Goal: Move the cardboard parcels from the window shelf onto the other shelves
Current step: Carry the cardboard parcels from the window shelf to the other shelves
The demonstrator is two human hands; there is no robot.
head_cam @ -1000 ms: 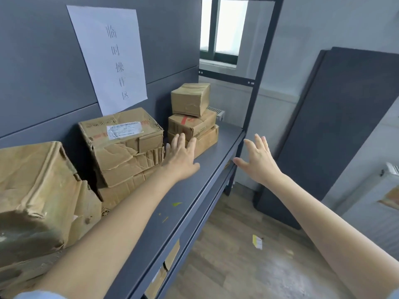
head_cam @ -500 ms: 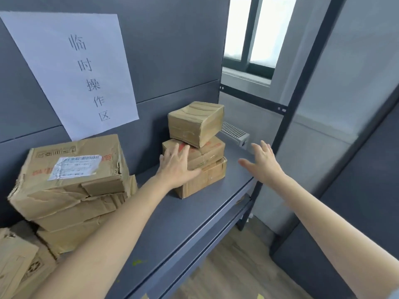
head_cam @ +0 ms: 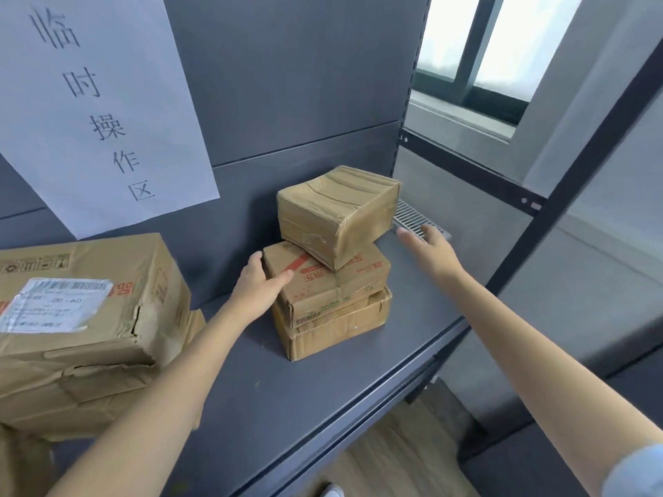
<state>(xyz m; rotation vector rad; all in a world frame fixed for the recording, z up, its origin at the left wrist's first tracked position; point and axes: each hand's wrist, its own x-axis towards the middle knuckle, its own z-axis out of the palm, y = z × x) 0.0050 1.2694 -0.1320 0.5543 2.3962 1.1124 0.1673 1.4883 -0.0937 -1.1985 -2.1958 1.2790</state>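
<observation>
Three small cardboard parcels stand stacked near the right end of the grey shelf (head_cam: 323, 396). A taped top parcel (head_cam: 333, 213) sits tilted on a middle parcel (head_cam: 333, 285) with red print, which rests on a flat bottom parcel (head_cam: 333, 328). My left hand (head_cam: 256, 285) is wrapped around the left corner of the middle parcel, thumb on its front. My right hand (head_cam: 428, 249) hovers open to the right of the stack, fingers spread, apart from the boxes.
A pile of larger crumpled boxes (head_cam: 79, 317) with a white label fills the shelf's left side. A white paper sign (head_cam: 93, 102) hangs on the back panel. The shelf's black upright (head_cam: 574, 166) and a window (head_cam: 477, 48) stand at the right; wooden floor lies below.
The view has drawn closer to the small stack. My left hand went from resting on its front to gripping the middle parcel's left corner; my right hand reached further in beside the stack.
</observation>
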